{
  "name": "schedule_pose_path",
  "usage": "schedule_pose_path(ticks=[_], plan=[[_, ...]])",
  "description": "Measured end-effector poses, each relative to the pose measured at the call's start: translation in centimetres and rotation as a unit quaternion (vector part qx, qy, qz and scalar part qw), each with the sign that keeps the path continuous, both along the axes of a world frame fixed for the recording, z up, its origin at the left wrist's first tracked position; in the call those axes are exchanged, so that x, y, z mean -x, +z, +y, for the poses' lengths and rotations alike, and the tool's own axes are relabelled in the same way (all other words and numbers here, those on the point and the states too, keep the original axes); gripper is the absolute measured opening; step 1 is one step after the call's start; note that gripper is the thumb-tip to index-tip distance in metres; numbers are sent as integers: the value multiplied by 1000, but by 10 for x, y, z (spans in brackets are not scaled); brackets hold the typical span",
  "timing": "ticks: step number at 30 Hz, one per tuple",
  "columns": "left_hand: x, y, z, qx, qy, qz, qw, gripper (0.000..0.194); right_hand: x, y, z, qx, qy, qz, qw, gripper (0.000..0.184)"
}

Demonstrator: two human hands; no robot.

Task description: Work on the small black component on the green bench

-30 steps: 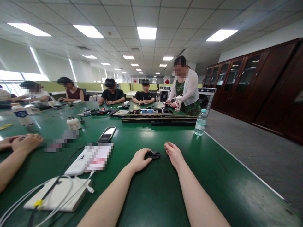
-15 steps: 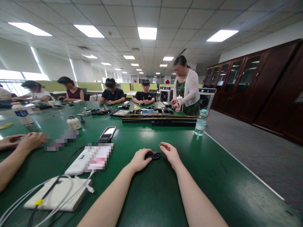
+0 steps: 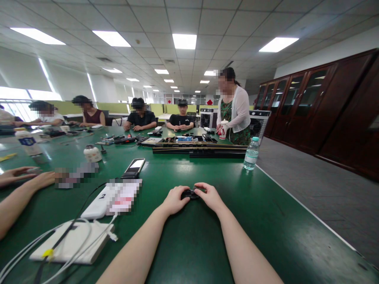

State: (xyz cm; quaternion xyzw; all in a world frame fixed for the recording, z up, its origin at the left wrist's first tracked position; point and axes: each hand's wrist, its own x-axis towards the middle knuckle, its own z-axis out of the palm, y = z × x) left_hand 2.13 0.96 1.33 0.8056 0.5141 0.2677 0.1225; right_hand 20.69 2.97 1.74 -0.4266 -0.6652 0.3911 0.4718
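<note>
On the green table [image 3: 183, 240], straight ahead of me, lies a small black open casing [image 3: 187, 194], shaped like the base of a computer mouse. My left hand [image 3: 174, 200] is closed round its left end, thumb in front and fingers behind. My right hand [image 3: 209, 196] reaches over the casing's right end with thumb and forefinger nearly together. Between those fingertips is a small piece, too tiny to name. Fingers hide part of the casing's inside.
A water bottle [image 3: 251, 154] stands near the right edge. Black rails [image 3: 204, 150] lie across the table ahead. To the left are a phone [image 3: 134, 167], a white power bank [image 3: 96, 203], a white box [image 3: 85, 252] with cables, and a neighbour's hands [image 3: 44, 179]. Other people sit beyond.
My right hand has moved left and slightly down, from beside the casing to over its right end. My left hand stays put. The neighbour's hands have shifted.
</note>
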Motion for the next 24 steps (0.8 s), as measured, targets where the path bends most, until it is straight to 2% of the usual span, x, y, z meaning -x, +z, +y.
schedule_pose_path(ticks=[7, 24], plan=[[0, 0, 0, 1, 0, -3, 1000, 37, 0, 0, -1, -10, 0, -39, 999, 25], [-1, 0, -1, 1, 4, -1, 1000, 36, 0, 3, -6, -21, -10, -63, 998, 22]])
